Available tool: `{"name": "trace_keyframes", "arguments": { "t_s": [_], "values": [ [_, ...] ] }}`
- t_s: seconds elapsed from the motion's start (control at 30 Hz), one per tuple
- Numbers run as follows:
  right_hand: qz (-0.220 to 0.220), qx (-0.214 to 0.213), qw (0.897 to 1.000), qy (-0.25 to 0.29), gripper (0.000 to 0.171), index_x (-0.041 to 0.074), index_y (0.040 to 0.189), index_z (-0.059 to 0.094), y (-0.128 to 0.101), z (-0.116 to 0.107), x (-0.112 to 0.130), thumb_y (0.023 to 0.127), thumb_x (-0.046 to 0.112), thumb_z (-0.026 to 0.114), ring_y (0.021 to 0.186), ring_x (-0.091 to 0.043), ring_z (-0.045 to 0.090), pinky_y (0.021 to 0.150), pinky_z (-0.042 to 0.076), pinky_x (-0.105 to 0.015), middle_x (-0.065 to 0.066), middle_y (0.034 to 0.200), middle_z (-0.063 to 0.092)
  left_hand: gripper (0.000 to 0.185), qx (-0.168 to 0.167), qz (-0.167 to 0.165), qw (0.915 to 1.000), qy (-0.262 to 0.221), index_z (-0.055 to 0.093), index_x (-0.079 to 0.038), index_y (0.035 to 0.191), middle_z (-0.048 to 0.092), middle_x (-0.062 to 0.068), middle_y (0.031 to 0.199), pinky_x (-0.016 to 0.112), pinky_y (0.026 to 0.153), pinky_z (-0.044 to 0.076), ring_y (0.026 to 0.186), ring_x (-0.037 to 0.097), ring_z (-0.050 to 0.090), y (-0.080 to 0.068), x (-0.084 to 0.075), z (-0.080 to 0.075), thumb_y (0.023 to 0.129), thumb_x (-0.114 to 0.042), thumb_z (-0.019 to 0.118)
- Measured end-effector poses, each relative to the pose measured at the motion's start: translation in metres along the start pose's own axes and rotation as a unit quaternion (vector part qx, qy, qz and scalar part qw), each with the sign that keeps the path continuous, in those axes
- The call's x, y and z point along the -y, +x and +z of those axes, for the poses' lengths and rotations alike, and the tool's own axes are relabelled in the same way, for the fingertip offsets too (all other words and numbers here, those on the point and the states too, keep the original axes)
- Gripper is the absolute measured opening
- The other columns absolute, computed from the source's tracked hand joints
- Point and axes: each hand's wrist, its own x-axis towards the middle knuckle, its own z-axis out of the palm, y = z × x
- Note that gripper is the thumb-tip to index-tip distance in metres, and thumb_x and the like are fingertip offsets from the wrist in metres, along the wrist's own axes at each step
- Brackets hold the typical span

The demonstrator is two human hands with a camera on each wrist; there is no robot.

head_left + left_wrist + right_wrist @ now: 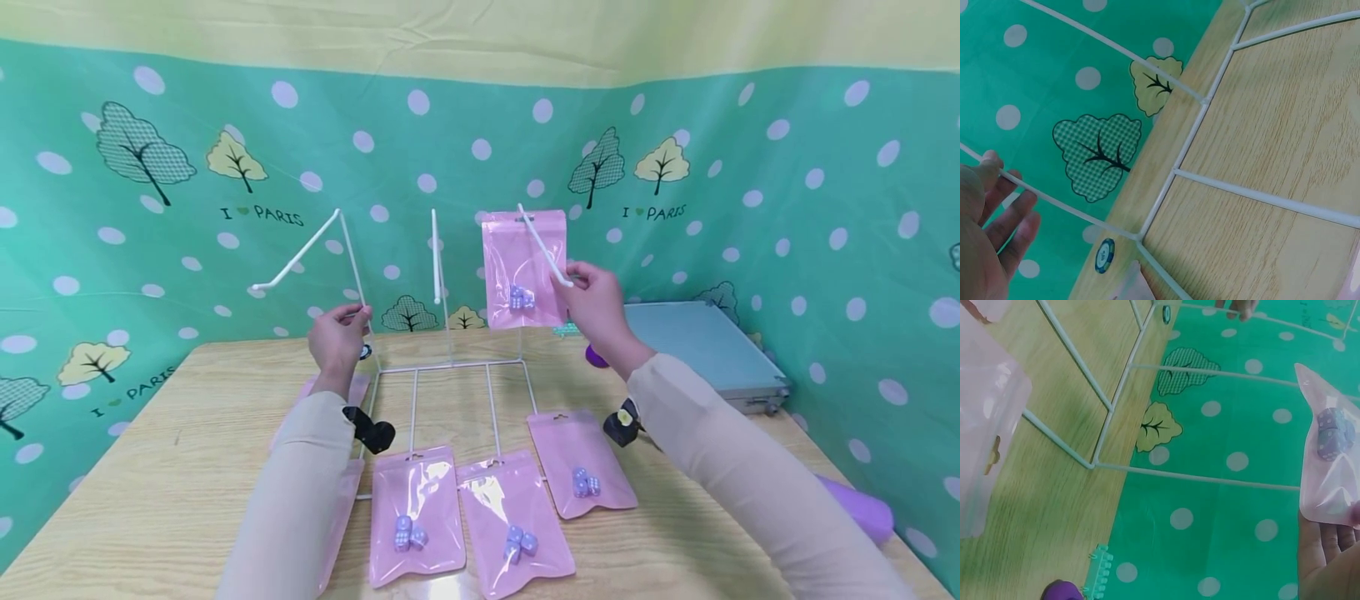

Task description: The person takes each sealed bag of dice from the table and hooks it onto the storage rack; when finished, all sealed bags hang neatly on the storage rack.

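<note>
A white wire display rack stands on the table with three angled hooks at its top. My left hand pinches the rack's left upright between thumb and fingers. On the right hook a pink zip pouch with purple dice hangs by its top hole. My right hand holds that pouch by its lower right edge; in the right wrist view fingers lie behind it. The middle hook and left hook carry nothing.
Several pink dice pouches, including a right one and a middle one, lie around the rack's base. A pale blue case stands at the back right. A purple cylinder lies at the right edge. A round chip-like disc is behind the rack's left corner.
</note>
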Motion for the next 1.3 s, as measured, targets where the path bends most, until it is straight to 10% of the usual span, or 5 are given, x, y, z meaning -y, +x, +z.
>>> {"name": "trace_keyframes", "arguments": {
  "t_s": [0.87,1.3],
  "values": [
    [-0.009,-0.002,1.0,-0.029,0.025,0.0,0.127,0.063,0.025,0.008,-0.007,0.105,0.01,0.055,0.095,-0.022,0.059,0.082,0.055,-0.029,-0.019,0.117,0.065,0.035,0.002,0.0,1.0,-0.002,0.068,-0.009,0.131,0.071,0.015,0.124,0.034,0.084,0.056,0.109,0.031,0.071,0.001,0.001,0.0,0.103,-0.03,0.064],
    [0.003,0.062,0.998,-0.012,0.031,-0.002,0.133,0.055,0.027,0.005,-0.013,0.11,0.009,0.039,0.084,-0.018,0.046,0.071,0.042,-0.023,-0.012,0.105,0.054,0.035,-0.005,0.002,1.0,0.005,0.069,-0.009,0.13,0.071,0.015,0.122,0.026,0.074,0.052,0.107,0.03,0.072,0.001,0.002,0.001,0.103,-0.031,0.064]
  ]
}}
